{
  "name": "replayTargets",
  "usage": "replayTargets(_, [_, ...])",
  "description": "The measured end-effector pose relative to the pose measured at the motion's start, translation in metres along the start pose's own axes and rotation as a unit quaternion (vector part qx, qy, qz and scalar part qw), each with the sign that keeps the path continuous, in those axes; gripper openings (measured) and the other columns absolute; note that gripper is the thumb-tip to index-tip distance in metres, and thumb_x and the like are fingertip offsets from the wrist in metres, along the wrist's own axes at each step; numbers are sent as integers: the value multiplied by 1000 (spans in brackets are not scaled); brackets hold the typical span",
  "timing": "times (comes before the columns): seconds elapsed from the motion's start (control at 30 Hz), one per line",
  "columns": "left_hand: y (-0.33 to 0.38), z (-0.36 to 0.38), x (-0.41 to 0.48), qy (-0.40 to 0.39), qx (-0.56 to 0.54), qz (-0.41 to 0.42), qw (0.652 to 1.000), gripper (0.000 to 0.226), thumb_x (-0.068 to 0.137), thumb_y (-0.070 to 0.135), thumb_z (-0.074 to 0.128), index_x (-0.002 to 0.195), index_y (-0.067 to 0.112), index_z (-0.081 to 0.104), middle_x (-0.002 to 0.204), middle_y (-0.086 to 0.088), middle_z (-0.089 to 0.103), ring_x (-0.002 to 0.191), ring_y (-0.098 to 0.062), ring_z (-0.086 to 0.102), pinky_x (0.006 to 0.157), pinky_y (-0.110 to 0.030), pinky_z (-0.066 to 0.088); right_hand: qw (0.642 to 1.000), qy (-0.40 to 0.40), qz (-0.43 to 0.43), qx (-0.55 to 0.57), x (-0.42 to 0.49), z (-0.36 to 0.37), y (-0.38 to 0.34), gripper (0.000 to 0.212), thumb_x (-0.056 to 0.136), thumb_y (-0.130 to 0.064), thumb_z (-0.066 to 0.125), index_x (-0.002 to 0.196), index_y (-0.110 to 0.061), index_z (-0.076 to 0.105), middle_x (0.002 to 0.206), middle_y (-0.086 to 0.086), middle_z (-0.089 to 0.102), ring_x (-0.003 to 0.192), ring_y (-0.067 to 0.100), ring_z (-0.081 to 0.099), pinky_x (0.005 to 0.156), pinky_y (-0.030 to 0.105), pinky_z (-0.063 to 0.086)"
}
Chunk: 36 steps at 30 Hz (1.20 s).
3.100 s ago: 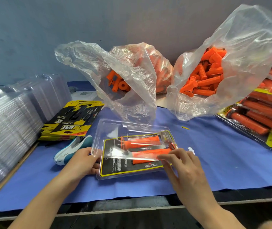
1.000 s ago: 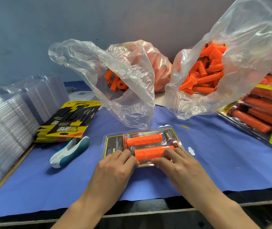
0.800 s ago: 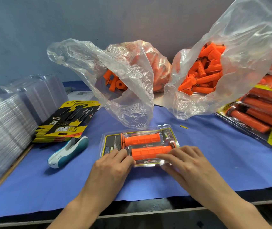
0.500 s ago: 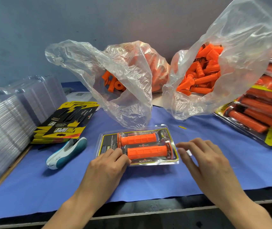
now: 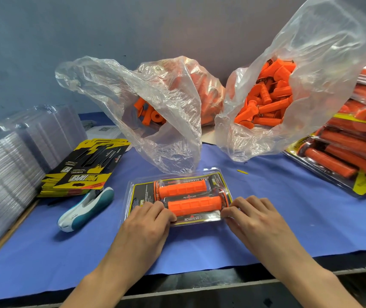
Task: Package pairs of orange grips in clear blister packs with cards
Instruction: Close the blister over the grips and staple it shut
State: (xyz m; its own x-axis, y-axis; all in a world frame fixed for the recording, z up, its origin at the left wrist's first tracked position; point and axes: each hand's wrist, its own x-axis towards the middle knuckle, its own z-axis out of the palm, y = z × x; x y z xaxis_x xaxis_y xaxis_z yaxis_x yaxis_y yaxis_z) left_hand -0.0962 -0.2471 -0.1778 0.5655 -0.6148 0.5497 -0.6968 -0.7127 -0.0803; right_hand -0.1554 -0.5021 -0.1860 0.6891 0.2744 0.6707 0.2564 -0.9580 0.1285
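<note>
The dark table edge [image 5: 199, 283] runs along the bottom of the view, with a blue mat [image 5: 288, 218] laid over the top behind it. Both forearms reach in across the mat. The left hand [image 5: 148, 221] lies palm down, its fingers close together and only slightly bent, the tips pressing on the near left part of the blister pack [image 5: 199, 218]. The right hand [image 5: 253, 218] does the same at the near right corner, its fingers a little spread and their tips on the clear plastic. Neither hand grips anything.

The blister pack lies flat on the mat between the hands, closed over a black and yellow card [image 5: 143, 192]. Two orange grips sit in it side by side, lengthwise left to right: the near grip [image 5: 194, 205] just beyond the fingertips, the far grip [image 5: 181, 188] behind it.

To the left lies a white and teal hand tool [image 5: 86, 210] — it looks like a stapler. Past it is a stack of printed cards [image 5: 84, 170], and further left stand piles of empty clear shells [image 5: 6, 174]. On the right, finished packs [image 5: 344, 156] are heaped.

Behind the blister pack stand two open clear plastic bags of loose orange grips, the left bag [image 5: 155, 112] and the right bag [image 5: 299, 85], against a grey-blue wall [image 5: 133, 30].
</note>
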Motion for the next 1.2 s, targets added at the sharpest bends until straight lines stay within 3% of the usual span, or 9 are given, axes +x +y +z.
replayTargets(0.17, [21, 12, 12, 13, 21, 29, 999, 4, 90, 22, 60, 92, 22, 64, 82, 3, 54, 73, -22, 55, 66, -34, 45, 1000, 1, -14, 1, 0, 1, 2, 23, 95, -26, 48, 87, -25, 69, 81, -7, 60, 69, 21, 57, 67, 32, 44])
replayTargets(0.37, [48, 19, 35, 18, -5, 54, 998, 9, 96, 32, 59, 91, 27, 63, 82, 6, 54, 75, -19, 55, 64, -34, 47, 999, -14, -29, 20, -4, 4, -1, 20, 90, -12, 58, 99, -27, 68, 87, -7, 60, 69, 19, 55, 72, 33, 48])
replayTargets(0.5, [50, 18, 44, 20, -20, 50, 998, 11, 97, 33, 59, 89, 27, 63, 82, 7, 55, 74, -17, 54, 61, -33, 47, 998, -14, 12, 60, -4, 3, 1, 15, 94, -24, 56, 100, -27, 69, 90, -8, 61, 72, 19, 60, 70, 32, 48])
replayTargets(0.57, [50, 19, 46, 22, -20, 54, 998, 11, 97, 33, 58, 88, 27, 63, 83, 8, 56, 74, -17, 55, 61, -32, 47, 998, -20, 21, 63, -5, 5, 1, 16, 89, -16, 62, 100, -26, 69, 91, -7, 61, 74, 19, 61, 70, 33, 49])
replayTargets(0.67, [55, 22, 45, 22, -10, 56, 998, 16, 99, 33, 54, 89, 26, 63, 83, 7, 57, 75, -18, 55, 62, -32, 47, 998, -24, 25, 54, -6, 8, 2, 21, 87, -8, 59, 96, -25, 67, 88, -6, 59, 72, 18, 59, 71, 30, 44])
replayTargets(0.77, [58, 24, 44, 19, 1, 57, 998, 14, 99, 30, 54, 89, 24, 63, 83, 5, 56, 75, -19, 55, 64, -34, 47, 996, -15, 59, 72, -4, 9, 2, 19, 83, -10, 77, 89, -25, 67, 84, -7, 59, 68, 18, 58, 71, 29, 39])
replayTargets(0.87, [58, 24, 42, 11, 7, 72, 997, 2, 93, 24, 65, 92, 25, 64, 84, 5, 55, 75, -19, 55, 64, -33, 47, 993, -6, 74, 96, -5, 9, 1, 18, 79, -14, 81, 86, -25, 68, 81, -9, 59, 65, 15, 56, 70, 25, 40])
replayTargets(0.93, [56, 23, 41, 12, 12, 79, 997, 9, 89, 21, 70, 91, 26, 62, 82, 5, 53, 74, -18, 53, 62, -31, 43, 993, -4, 76, 95, -5, 7, 2, 20, 78, -14, 82, 84, -27, 69, 81, -12, 59, 62, 15, 55, 69, 24, 42])
replayTargets(1.2, [37, 16, 25, 49, 9, 70, 996, 18, 98, 26, 60, 80, 23, 61, 75, 5, 53, 66, -17, 51, 58, -31, 46, 994, 11, 89, 58, -10, 3, 14, 21, 76, -12, 82, 79, -28, 69, 80, -15, 63, 56, 15, 54, 68, 27, 46])
